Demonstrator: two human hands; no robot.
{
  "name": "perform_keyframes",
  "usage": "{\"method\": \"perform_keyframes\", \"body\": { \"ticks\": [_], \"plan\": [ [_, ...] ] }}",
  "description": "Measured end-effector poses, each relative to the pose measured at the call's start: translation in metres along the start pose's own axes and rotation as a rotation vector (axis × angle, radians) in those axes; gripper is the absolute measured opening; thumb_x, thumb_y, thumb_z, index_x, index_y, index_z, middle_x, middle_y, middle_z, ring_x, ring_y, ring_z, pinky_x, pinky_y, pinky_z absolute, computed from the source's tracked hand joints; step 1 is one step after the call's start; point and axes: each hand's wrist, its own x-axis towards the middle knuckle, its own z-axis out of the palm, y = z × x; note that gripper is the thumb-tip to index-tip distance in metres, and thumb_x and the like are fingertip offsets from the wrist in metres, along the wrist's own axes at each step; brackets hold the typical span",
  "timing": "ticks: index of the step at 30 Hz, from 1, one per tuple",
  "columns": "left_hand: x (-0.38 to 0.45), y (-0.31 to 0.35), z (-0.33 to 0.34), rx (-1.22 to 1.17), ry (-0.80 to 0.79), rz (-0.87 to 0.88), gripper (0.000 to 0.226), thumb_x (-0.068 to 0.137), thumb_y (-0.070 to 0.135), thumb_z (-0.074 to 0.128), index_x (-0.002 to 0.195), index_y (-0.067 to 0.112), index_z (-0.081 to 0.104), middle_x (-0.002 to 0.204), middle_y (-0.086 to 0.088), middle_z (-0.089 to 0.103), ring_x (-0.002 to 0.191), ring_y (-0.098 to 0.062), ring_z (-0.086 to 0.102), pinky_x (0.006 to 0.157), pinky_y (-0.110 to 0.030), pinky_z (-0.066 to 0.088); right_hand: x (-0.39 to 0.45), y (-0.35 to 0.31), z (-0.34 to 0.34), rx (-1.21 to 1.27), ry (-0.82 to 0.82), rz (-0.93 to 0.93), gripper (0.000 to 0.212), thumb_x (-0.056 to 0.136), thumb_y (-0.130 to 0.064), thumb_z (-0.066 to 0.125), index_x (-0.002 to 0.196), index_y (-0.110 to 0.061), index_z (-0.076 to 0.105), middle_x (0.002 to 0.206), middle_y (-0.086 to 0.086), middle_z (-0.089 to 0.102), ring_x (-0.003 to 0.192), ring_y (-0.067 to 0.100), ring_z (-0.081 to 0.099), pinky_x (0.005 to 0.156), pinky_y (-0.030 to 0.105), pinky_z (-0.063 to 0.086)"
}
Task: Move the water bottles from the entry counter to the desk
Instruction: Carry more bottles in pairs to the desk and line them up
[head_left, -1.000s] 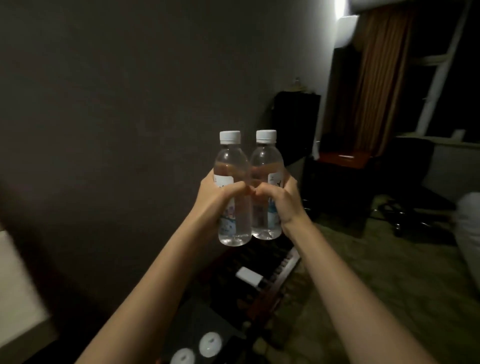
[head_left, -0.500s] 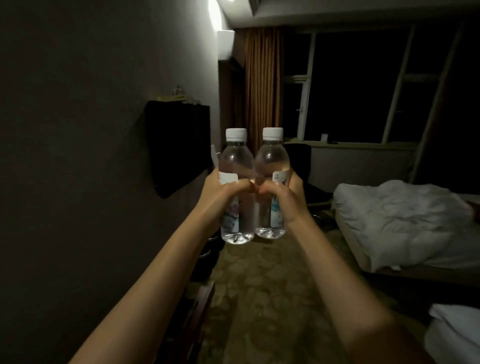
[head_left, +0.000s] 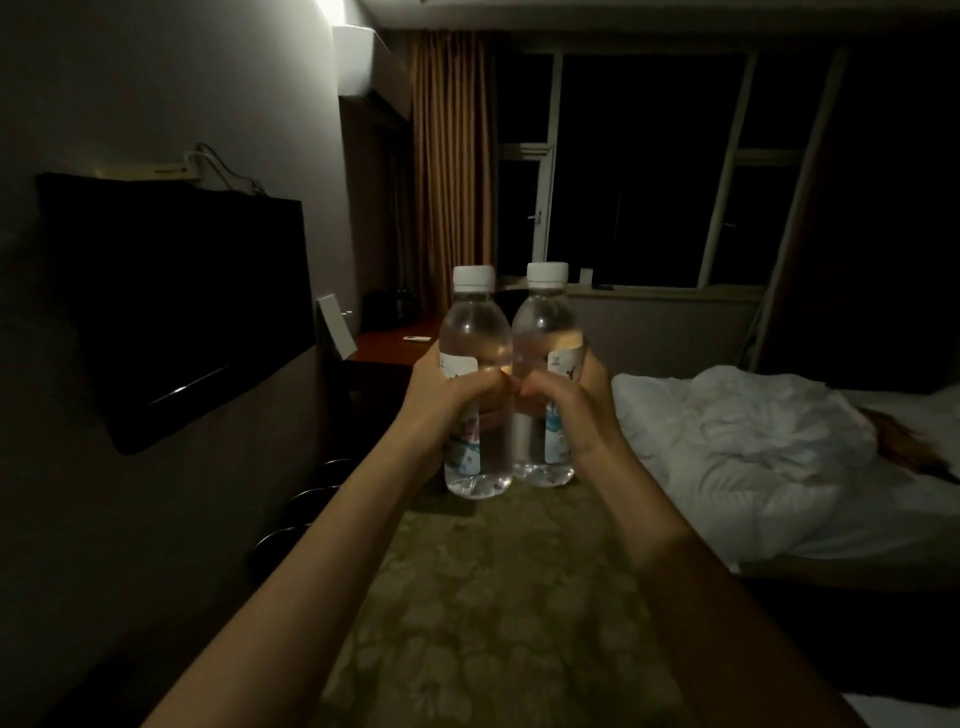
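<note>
The left hand (head_left: 447, 410) is wrapped around the label band of the left bottle (head_left: 475, 384), and the right hand (head_left: 566, 410) is wrapped the same way around the right bottle (head_left: 545, 374). Both bottles stand upright, white caps up, their sides touching or nearly so, carried at chest height over the carpet. The desk (head_left: 387, 345) lies ahead and slightly left, against the wall below the curtain, well apart from the 2 bottles. The left hand sits on the desk's side, so it looks likely to reach the reddish top first. The bed (head_left: 753, 441) lies to the right.
</note>
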Motion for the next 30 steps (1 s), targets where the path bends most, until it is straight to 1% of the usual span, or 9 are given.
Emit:
{"method": "perform_keyframes", "body": {
  "ticks": [3, 5, 9, 15, 19, 23, 25, 27, 30],
  "plan": [
    [0.056, -0.032, 0.018, -0.001, 0.014, -0.003, 0.045, 0.068, 0.013, 0.072, 0.111, 0.006, 0.057, 0.11, -0.017, 0.065, 0.103, -0.032, 0.063, 0.086, -0.044, 0.054, 0.054, 0.03, -0.028, -0.026, -0.035, 0.033, 0.038, 0.075, 0.002, 0.068, 0.112, 0.0, 0.059, 0.098, 0.012, 0.065, 0.084, 0.019, 0.063, 0.072, 0.033, 0.053],
    [0.091, -0.055, 0.028, 0.007, 0.024, -0.032, 0.047, 0.064, 0.016, 0.07, 0.108, 0.007, 0.059, 0.108, -0.017, 0.066, 0.102, -0.033, 0.063, 0.088, -0.047, 0.053, 0.087, 0.053, -0.041, -0.033, -0.061, 0.05, 0.035, 0.077, 0.005, 0.066, 0.11, -0.001, 0.059, 0.095, 0.009, 0.065, 0.08, 0.016, 0.062, 0.074, 0.031, 0.052],
    [0.163, -0.104, 0.036, 0.033, 0.022, -0.056, 0.039, 0.061, 0.015, 0.07, 0.099, 0.013, 0.061, 0.1, -0.009, 0.068, 0.095, -0.027, 0.066, 0.082, -0.041, 0.056, 0.157, 0.102, -0.058, -0.031, -0.053, 0.084, 0.034, 0.078, 0.001, 0.068, 0.11, 0.0, 0.061, 0.099, 0.01, 0.066, 0.088, 0.019, 0.062, 0.08, 0.034, 0.052],
    [0.287, -0.178, 0.036, 0.003, 0.016, -0.096, 0.031, 0.075, 0.003, 0.067, 0.104, 0.011, 0.058, 0.105, -0.014, 0.067, 0.096, -0.029, 0.067, 0.078, -0.039, 0.057, 0.272, 0.175, -0.071, -0.007, -0.044, 0.117, 0.029, 0.079, -0.011, 0.071, 0.106, -0.006, 0.063, 0.101, 0.01, 0.068, 0.09, 0.021, 0.065, 0.082, 0.037, 0.053],
    [0.372, -0.215, 0.042, -0.002, 0.014, -0.101, 0.027, 0.076, 0.003, 0.067, 0.096, 0.018, 0.06, 0.095, -0.005, 0.07, 0.088, -0.019, 0.07, 0.065, -0.024, 0.057, 0.353, 0.212, -0.081, 0.007, -0.044, 0.108, 0.017, 0.077, -0.022, 0.072, 0.093, -0.02, 0.066, 0.093, 0.0, 0.071, 0.086, 0.015, 0.068, 0.076, 0.031, 0.057],
    [0.453, -0.248, 0.051, -0.007, 0.012, -0.101, 0.027, 0.074, 0.004, 0.069, 0.092, 0.023, 0.06, 0.087, 0.003, 0.07, 0.078, -0.006, 0.07, 0.058, -0.014, 0.052, 0.435, 0.254, -0.097, 0.027, -0.058, 0.137, 0.015, 0.077, -0.02, 0.073, 0.089, -0.025, 0.065, 0.09, -0.001, 0.072, 0.088, 0.021, 0.069, 0.076, 0.037, 0.057],
    [0.491, -0.268, 0.058, -0.009, 0.011, -0.108, 0.027, 0.075, 0.004, 0.069, 0.093, 0.022, 0.059, 0.091, 0.001, 0.069, 0.078, -0.006, 0.07, 0.058, -0.015, 0.053, 0.474, 0.28, -0.104, 0.014, -0.009, 0.148, 0.018, 0.076, -0.02, 0.074, 0.09, -0.025, 0.064, 0.09, 0.0, 0.071, 0.085, 0.019, 0.069, 0.066, 0.028, 0.058],
    [0.532, -0.292, 0.064, -0.016, 0.013, -0.111, 0.027, 0.076, 0.003, 0.068, 0.093, 0.021, 0.059, 0.092, -0.001, 0.068, 0.077, -0.007, 0.07, 0.058, -0.016, 0.053, 0.516, 0.309, -0.113, -0.008, 0.07, 0.168, 0.023, 0.073, -0.021, 0.076, 0.092, -0.025, 0.064, 0.091, -0.001, 0.069, 0.078, 0.008, 0.069, 0.053, 0.014, 0.052],
    [0.593, -0.329, 0.077, -0.009, 0.02, -0.102, 0.027, 0.077, 0.003, 0.068, 0.095, 0.021, 0.059, 0.095, -0.002, 0.068, 0.081, -0.008, 0.07, 0.059, -0.016, 0.053, 0.583, 0.354, -0.127, -0.031, 0.056, 0.198, 0.024, 0.071, -0.024, 0.077, 0.089, -0.025, 0.062, 0.086, -0.002, 0.067, 0.065, -0.006, 0.066, 0.046, 0.007, 0.046]
  ]
}}
